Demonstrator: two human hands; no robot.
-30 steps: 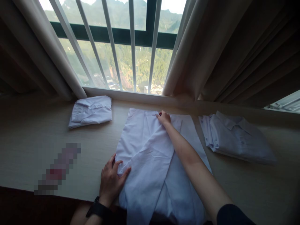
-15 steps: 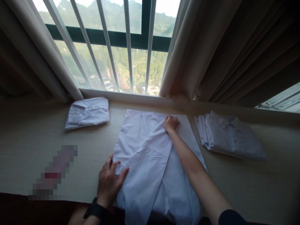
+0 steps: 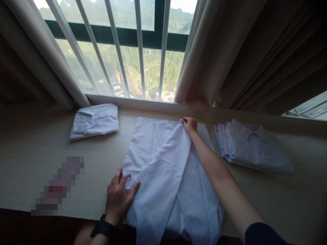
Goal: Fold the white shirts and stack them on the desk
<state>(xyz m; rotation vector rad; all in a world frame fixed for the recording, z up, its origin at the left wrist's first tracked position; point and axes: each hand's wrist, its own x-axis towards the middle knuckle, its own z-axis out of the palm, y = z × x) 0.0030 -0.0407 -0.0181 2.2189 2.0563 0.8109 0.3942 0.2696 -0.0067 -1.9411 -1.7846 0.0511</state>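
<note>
A white shirt (image 3: 163,180) lies spread on the table in front of me, its near end hanging past the front edge. A long sleeve-like panel of it runs up over the body at a slant. At the far edge, my right hand (image 3: 189,125) pinches the top corner of this panel between thumb and fingers. My left hand (image 3: 121,197) rests at the shirt's left side with fingers spread, thumb on the cloth; a black watch band circles that wrist.
Folded white clothing (image 3: 94,120) lies at the back left, and a stack of folded white shirts (image 3: 252,146) stands on the right. A blurred-out object (image 3: 60,187) lies at the left of the table (image 3: 99,170). Behind are a barred window (image 3: 150,71) and curtains (image 3: 217,51).
My right hand has moved slightly away from me and to the right, drawing the panel's top corner along. My left hand has stayed in place.
</note>
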